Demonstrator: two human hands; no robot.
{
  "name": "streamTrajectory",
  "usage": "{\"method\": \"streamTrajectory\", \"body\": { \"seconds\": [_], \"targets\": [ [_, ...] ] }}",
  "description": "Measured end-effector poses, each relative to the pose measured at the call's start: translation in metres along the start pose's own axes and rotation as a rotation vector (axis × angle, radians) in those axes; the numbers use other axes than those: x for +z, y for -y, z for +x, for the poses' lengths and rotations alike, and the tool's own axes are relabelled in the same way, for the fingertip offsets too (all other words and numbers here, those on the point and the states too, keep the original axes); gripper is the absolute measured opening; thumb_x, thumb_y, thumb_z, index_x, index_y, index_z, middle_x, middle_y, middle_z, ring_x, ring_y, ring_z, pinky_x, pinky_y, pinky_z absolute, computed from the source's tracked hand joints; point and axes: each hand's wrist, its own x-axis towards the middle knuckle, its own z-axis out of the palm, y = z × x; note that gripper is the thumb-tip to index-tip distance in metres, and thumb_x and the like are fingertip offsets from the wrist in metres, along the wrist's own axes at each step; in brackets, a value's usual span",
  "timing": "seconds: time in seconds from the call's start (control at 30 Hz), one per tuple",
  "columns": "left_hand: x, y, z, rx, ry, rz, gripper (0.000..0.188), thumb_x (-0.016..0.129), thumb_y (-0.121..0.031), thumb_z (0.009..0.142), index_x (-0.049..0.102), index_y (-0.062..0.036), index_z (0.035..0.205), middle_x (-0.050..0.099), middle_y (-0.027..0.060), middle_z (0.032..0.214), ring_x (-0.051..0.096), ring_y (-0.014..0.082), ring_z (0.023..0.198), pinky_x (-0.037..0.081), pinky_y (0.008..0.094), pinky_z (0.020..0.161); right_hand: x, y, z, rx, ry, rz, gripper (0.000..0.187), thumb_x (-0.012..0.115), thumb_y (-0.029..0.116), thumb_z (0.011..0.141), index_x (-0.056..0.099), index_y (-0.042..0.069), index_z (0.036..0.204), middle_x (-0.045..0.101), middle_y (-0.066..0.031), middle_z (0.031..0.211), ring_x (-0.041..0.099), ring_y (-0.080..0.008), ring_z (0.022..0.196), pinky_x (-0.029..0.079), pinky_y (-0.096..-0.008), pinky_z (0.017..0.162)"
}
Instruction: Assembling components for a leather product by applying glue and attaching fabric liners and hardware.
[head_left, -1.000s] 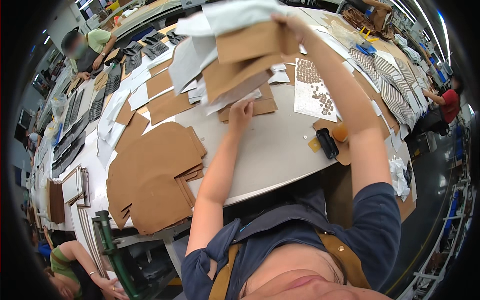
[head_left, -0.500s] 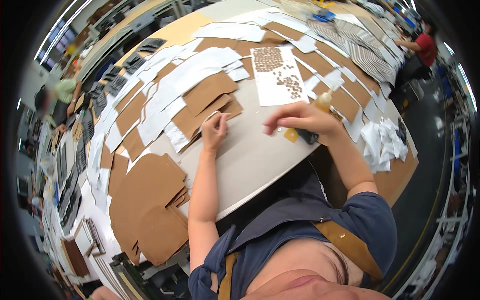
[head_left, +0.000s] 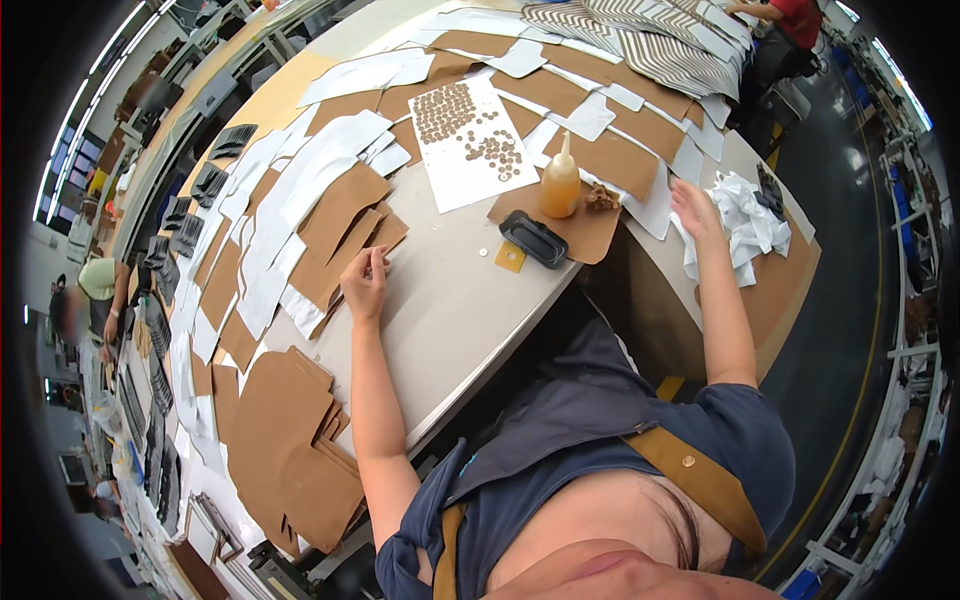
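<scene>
The fingers of the left hand [head_left: 364, 287] are half curled just beside the stacked brown pieces [head_left: 343, 208]; whether anything is pinched cannot be told. The fingers of the right hand [head_left: 698, 212] are released and loosely extended, and part of the crumpled white pile [head_left: 748, 222] behind them is hidden. Between both sets of fingers an amber bottle [head_left: 560, 190] is seen. Far beyond the right fingertips, a co-worker in red [head_left: 796, 22] is cut off by the upper edge.
</scene>
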Motion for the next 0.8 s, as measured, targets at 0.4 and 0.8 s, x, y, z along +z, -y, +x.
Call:
{"method": "streamTrajectory", "body": {
  "seconds": [0.4, 0.8],
  "targets": [
    [0.004, -0.005, 0.003, -0.024, -0.018, 0.011, 0.023, 0.060, -0.015, 0.102, 0.074, 0.0017, 0.099, 0.069, 0.0049, 0.073, 0.063, 0.0090, 0.066, 0.048, 0.0222, 0.061, 0.036, 0.034, 0.039, -0.015, 0.208, -0.739, 0.032, 0.069, 0.042, 0.093, 0.060, 0.013, 0.082, 0.048, 0.0083, 0.069, 0.039, -0.0057, 0.059, 0.021, -0.0235, 0.049],
    [0.010, -0.020, 0.007, 0.027, -0.054, -0.037, 0.018, 0.062, -0.012, 0.099, 0.074, 0.0007, 0.102, 0.072, 0.0073, 0.083, 0.067, 0.0109, 0.073, 0.050, 0.0224, 0.064, 0.044, 0.041, 0.040, 0.180, 0.164, -0.314, 0.054, 0.084, 0.041, 0.080, 0.063, 0.010, 0.118, 0.063, -0.0033, 0.105, 0.056, -0.0162, 0.089, 0.044, -0.0335, 0.076]
  ]
}}
